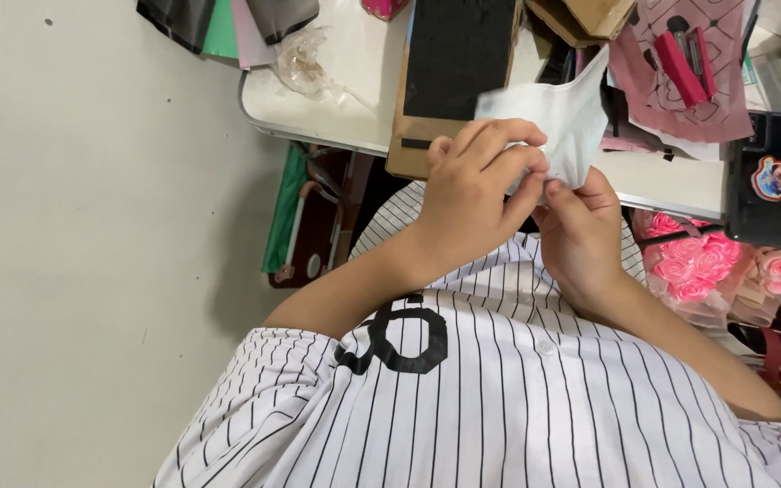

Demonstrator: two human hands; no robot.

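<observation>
My left hand point(476, 194) and my right hand point(580, 235) meet in front of my striped shirt point(499, 389), at the near edge of the white table point(318, 122). Both pinch the lower edge of a thin white sheet point(564, 113), paper or fabric, which stands up crumpled above my fingers. My left fingers curl over the sheet's edge. The right thumb and fingertips press against it from the other side. Part of the sheet is hidden behind my left hand.
On the table lie a cardboard board with a black panel point(458, 59), a red stapler point(684, 63) on pink patterned paper, crumpled clear wrap point(305, 59) and a black phone point(767, 181). Pink paper roses point(693, 262) and a green bag point(282, 226) sit below the table.
</observation>
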